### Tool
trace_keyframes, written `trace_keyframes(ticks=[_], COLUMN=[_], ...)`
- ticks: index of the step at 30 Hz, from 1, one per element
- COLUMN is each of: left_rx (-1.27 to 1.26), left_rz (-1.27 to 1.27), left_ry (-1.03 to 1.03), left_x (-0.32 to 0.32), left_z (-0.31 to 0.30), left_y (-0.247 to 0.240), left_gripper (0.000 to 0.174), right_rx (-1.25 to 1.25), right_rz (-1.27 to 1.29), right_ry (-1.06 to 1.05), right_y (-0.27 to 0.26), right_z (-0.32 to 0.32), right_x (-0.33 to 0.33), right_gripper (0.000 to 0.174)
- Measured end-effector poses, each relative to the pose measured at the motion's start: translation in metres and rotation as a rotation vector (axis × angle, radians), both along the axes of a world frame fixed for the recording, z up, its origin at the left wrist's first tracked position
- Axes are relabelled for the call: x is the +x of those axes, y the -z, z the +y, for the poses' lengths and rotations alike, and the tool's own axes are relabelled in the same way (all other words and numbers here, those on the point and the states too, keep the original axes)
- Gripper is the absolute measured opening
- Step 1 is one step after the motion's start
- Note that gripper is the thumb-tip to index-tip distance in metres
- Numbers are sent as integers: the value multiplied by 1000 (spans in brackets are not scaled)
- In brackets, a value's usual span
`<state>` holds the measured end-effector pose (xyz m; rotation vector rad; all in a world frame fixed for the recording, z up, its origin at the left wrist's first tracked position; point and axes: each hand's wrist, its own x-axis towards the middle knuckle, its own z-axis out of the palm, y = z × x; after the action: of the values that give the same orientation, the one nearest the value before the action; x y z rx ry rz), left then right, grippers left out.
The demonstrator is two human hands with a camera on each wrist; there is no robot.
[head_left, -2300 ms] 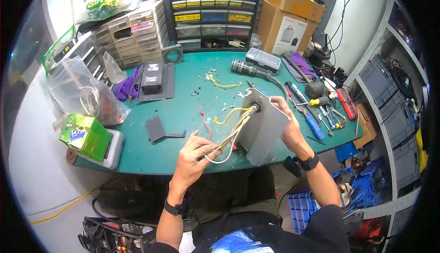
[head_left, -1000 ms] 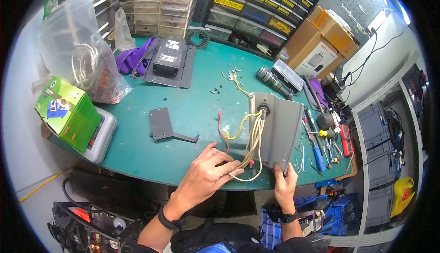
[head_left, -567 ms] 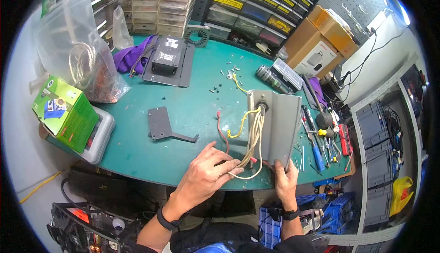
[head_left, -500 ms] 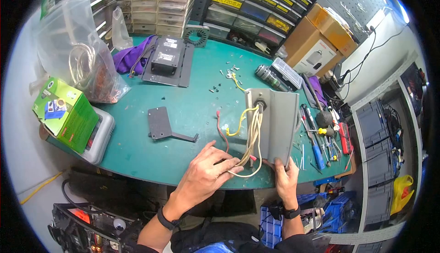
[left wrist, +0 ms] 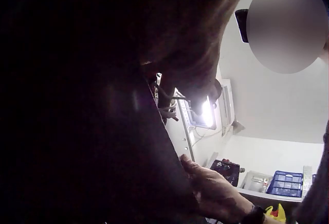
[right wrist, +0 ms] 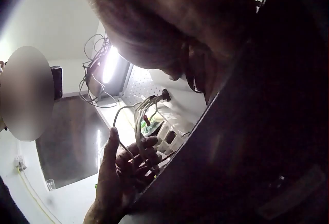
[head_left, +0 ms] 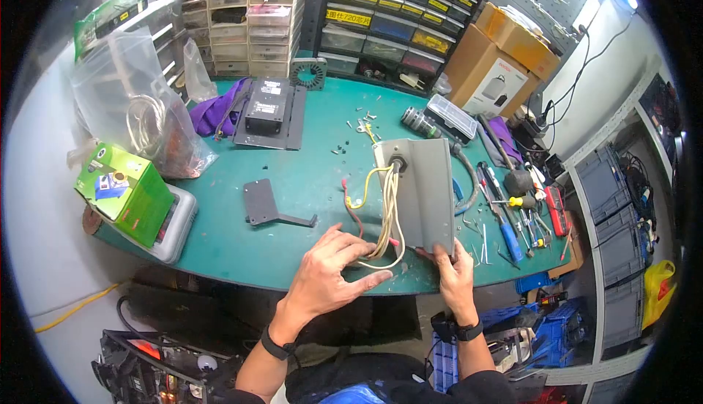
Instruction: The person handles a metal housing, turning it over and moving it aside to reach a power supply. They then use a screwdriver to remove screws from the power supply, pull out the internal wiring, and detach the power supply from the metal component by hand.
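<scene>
A bent grey metal panel (head_left: pixel 428 199) stands tilted over the front of the bench, its lower edge pinched by the right hand (head_left: pixel 455 281). From a black fitting near the panel's top hangs a bundle of cream wires (head_left: pixel 388 217). These wires lie across the fingers of the left hand (head_left: pixel 322 276), whose thumb is spread away from them. In the right wrist view the left hand (right wrist: pixel 121 175) shows its thumb upright beside the wires. The right hand (left wrist: pixel 216 188) is partly hidden behind the dark panel in the left wrist view. A yellow wire (head_left: pixel 367 184) hangs left of the bundle.
On the green bench (head_left: pixel 220 221) lie a flat black bracket (head_left: pixel 260 202), small screws, a red wire (head_left: pixel 355 217) and, at right, several hand tools. A black box (head_left: pixel 265 107) rests at back left, near a plastic bag (head_left: pixel 132 96). Drawer cabinets line the back.
The left thumb has lifted off the wires and spread to the right. Between the latest frames the panel shifts slightly left in view; earlier, the right hand moved from its upper side to its lower edge.
</scene>
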<state>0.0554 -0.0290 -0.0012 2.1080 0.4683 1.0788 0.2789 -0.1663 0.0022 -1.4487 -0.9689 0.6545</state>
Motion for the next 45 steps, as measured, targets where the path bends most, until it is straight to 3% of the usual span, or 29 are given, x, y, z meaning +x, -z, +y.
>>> trace_keyframes(ticks=[5,7,8,11,13,15,19,21,22,25,29,31,32,34,35,37,38,40,45], left_rx=[-140,-147,-152,-310,-251,-361,-440,-322,-212,-207,-249,-4,-3,-58,-54,-185,-178,-234,-330], left_rz=[-123,-286,-275,-264,-233,-130,-166,-157,-149,-183,-167,-232,-229,-238,-235,-240,-236,-310,-367], left_ry=[-136,-337,-321,-323,-306,-203,-171,-204,-234,-228,-243,-310,-308,-306,-304,-250,-246,-168,6], left_x=[1,15,19,38,47,52,60,64,66,71,77,82,83,86,86,88,90,92,93], left_z=[-6,-11,-11,-17,-10,-7,-5,-3,-2,-3,-10,-9,-11,-14,-15,-16,-15,-10,-2], left_y=[-19,-24,-26,-52,-56,-59,-64,-63,-63,-64,-64,-59,-59,-61,-62,-65,-64,-60,-60], left_gripper=[58,72,84,90,90,81,65,59,52,41,35,32,32,30,30,26,26,24,26], right_rx=[6,1,2,3,9,31,79,43,-35,-43,61,38,39,54,57,210,216,285,294], right_rz=[-82,-107,-98,-102,-112,-139,-191,-272,-297,-309,-245,-188,-184,-108,-105,-255,-251,48,135], right_ry=[-38,-44,-38,-36,-34,-20,69,76,29,26,29,-29,-27,-107,-105,-72,-67,-84,-81], right_y=[12,14,12,12,14,16,14,15,11,5,13,9,5,-1,-1,0,2,12,18], right_z=[-3,-3,-3,-4,-4,-5,-6,-10,-15,-20,-20,-21,-22,-23,-23,-23,-23,-22,-18], right_x=[10,9,7,6,7,5,-7,-9,-8,-13,-8,-4,-4,-7,-8,-10,-12,-15,-28], right_gripper=[37,37,36,35,35,31,22,17,23,21,13,24,24,40,40,43,43,42,36])
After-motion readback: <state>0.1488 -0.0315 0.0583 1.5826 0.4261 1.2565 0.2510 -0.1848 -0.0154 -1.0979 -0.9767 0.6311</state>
